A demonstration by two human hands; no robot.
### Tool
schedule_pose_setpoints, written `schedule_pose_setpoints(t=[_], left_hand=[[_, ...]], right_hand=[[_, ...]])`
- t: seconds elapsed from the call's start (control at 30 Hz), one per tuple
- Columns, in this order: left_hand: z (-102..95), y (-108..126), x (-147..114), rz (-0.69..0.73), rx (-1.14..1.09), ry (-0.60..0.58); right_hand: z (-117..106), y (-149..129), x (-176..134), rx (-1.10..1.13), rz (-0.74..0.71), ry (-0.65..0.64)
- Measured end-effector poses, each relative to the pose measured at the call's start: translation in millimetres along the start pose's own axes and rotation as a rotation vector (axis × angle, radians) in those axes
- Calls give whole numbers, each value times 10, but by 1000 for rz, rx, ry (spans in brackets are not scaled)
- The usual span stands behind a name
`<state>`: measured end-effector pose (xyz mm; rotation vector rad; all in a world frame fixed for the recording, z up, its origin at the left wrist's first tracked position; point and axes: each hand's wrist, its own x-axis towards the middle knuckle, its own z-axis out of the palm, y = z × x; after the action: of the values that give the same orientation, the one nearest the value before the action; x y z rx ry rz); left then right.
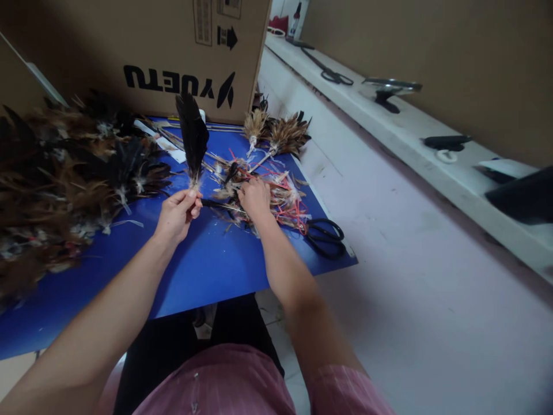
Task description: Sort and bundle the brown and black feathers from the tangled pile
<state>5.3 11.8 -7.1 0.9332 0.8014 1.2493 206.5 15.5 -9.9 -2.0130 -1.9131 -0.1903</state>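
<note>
Blue table, head view: work surface, backed by a cardboard box with upside-down lettering; pale wall and white shelf at right.
Black feather tuft: upright above the table, base in the left hand.
Left hand: thumb and fingertips pinched together on the fluffy base.
Right hand: lowered into the scrap pile of loose feathers and red strips; fingertips buried, so grip cannot be told.
Scissors: black handles toward the table's right edge, beside the right forearm.
Feather heap: left side of the table.
Tied bunches: far right corner, beyond the scrap pile.
Risk, tuft: likely to splay or shed if the narrow pinch slackens, only the base being held.
Risk, pile: red strips could snag on fingers and drag scraps along.
Risk, scissors: a forearm sweep might nudge them off the edge; blades in the litter could nick a finger.
Hidden: scissor blades, mostly under scraps.
Cut off: feather heap, at the left frame edge.
Unclear: whether the tuft is one feather or several; the dark strand between the hands, its ends lost.
</note>
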Motion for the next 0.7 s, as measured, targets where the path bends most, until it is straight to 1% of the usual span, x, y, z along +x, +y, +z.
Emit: schedule_pose_setpoints(t=[0.07,0.13,0.2,0.3,0.4,0.53,0.7], left_hand=[[-4,-6,6,-2,5,1],[-5,-12,9,-1,9,1],[-2,-18,11,1,15,-1],[1,-26,11,-5,23,-1],[1,-32,11,-13,29,-3],[1,-34,10,-11,29,-1],[4,-27,5,-19,35,3]], right_hand=[[14,38,13,73,32,0],[16,92,27,230,76,34],[5,154,42,478,126,103],[-41,239,55,917,223,202],[-123,299,50,1254,337,213],[-244,346,22,1507,402,190],[-367,339,-24,1679,406,151]])
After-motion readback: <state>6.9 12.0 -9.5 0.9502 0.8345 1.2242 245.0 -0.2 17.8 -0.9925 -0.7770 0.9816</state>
